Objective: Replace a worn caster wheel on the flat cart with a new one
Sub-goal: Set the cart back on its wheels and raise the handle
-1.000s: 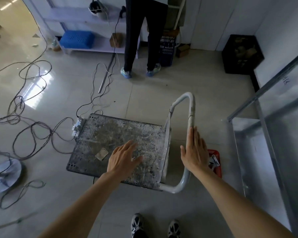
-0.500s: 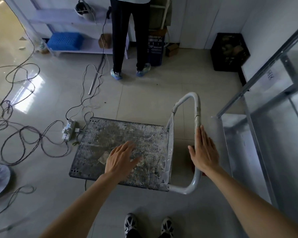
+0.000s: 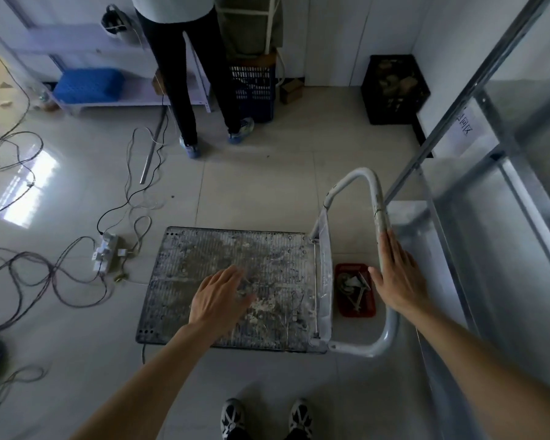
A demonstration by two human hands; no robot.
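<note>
Left hand (image 3: 218,298), fingers loosely spread and blurred, perhaps touches the flat cart (image 3: 235,258); right hand (image 3: 399,281), fingers together, at three o'clock on the handle (image 3: 377,198).

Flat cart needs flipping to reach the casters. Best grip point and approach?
Probably the long straight bar of the white tubular handle on the grey flat cart, taken from the right, where the right hand is already beside it. The bar stands clear of the deck, so curled fingers can close round it.
</note>
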